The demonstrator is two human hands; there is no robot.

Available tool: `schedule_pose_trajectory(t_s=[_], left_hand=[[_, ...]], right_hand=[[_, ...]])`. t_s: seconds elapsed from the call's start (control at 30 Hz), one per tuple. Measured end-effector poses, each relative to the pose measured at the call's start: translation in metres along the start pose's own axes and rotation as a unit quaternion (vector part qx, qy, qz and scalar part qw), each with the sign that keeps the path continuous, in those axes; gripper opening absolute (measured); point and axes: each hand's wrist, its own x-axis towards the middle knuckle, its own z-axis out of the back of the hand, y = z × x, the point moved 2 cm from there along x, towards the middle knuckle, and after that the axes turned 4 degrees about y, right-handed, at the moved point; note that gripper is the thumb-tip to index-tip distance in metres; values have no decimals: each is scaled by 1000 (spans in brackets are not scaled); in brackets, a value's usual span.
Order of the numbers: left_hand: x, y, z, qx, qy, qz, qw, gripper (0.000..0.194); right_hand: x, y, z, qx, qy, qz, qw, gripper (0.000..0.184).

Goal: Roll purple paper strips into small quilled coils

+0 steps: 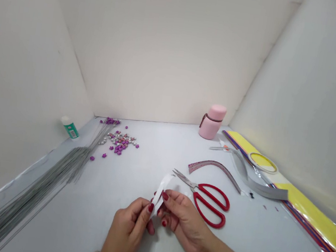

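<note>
Both hands meet at the near middle of the table around a narrow white paper strip (164,183). My left hand (129,225) pinches it between thumb and fingers from the left. On the right side, my right hand (184,219) has its thumb and forefinger closed on the folded lower part of the strip. The strip's free end points up and away. Just beyond my right hand lie red-handled scissors (196,187), their blades toward the strip. Fingers partly hide where the paper is folded.
Small purple and silver folded stars (121,142) lie at the back left beside a long bundle of grey wires (53,176). A glue stick (71,127) rests against the left wall. At right are patterned strips (212,164), grey strips (260,187), a tape roll (262,162), yellow sheets (310,210) and a pink flask (212,122).
</note>
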Motion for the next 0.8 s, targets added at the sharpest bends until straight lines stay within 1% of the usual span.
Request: schedule_pose_trajectory(t_s=[0.07,0.13,0.17,0.23,0.27,0.3,0.37,0.4,0.47,0.5,0.53,0.57,0.6,0.67,0.73,0.77,0.8], left_hand=[[-1,-1,0,-6,6,-7,1000,31],[-1,-1,2,-21,-3,-18,1000,29],[-1,0,4,-37,-18,-22,999,27],[2,4,9,-101,-72,-20,992,22],[5,7,13,-151,-105,-17,983,20],[8,10,18,-212,-143,-8,967,18],[15,18,25,-322,-186,5,928,16],[19,21,28,-365,-195,17,910,15],[25,25,33,-423,-224,35,877,12],[27,26,34,-438,-229,40,869,12],[27,26,35,-441,-228,42,867,12],[27,26,34,-433,-219,40,874,13],[26,25,33,-412,-202,35,888,13],[22,22,29,-332,-158,19,930,16],[16,20,26,-198,-109,-11,974,17],[13,18,24,-112,-87,-41,989,17],[10,16,22,-19,-66,-84,994,15]], right_hand=[[0,0,-2,-44,1,17,999,17],[0,1,-2,-85,-9,32,996,20],[2,2,0,-88,-24,40,995,21],[6,8,11,-56,-76,57,994,19],[9,13,19,-21,-112,72,991,16],[12,20,28,0,-135,84,987,13],[17,37,48,27,-169,97,981,8],[19,47,58,37,-182,99,978,10],[20,67,78,51,-211,115,969,18],[19,76,86,53,-226,126,964,22],[17,84,94,52,-240,140,959,25],[16,91,100,48,-249,154,955,26],[15,95,105,39,-254,163,953,27],[14,96,107,13,-257,168,951,28],[13,89,100,-22,-258,172,951,25],[11,83,92,-43,-256,177,949,21],[9,77,82,-68,-252,185,947,17]])
